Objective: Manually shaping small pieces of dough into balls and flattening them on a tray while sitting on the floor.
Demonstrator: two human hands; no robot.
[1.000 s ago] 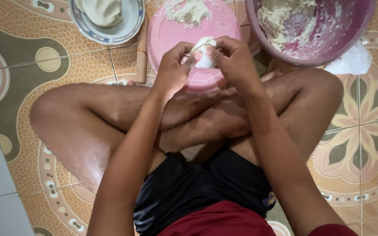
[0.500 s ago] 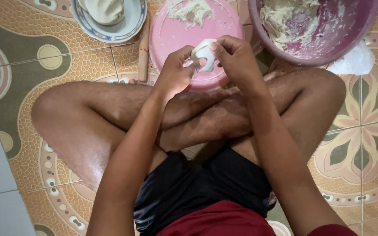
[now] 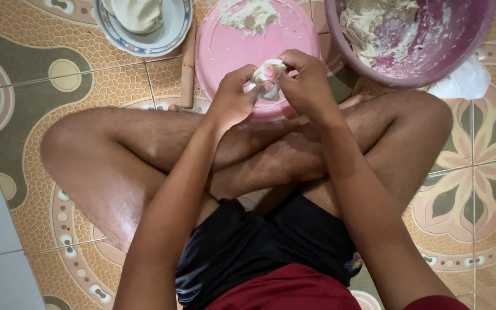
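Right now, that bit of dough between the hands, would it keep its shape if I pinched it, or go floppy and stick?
The dough piece looks soft: it folds and creases between the left hand and right hand, so it would probably dent easily. It seems light. Smears in the purple basin suggest some stickiness.

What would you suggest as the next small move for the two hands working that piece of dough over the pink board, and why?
Probably keep pinching the edges closed. The left hand and right hand both grip the small dough piece above the pink board, and its rim looks folded and uneven between the fingertips, so it does not yet seem fully shaped.
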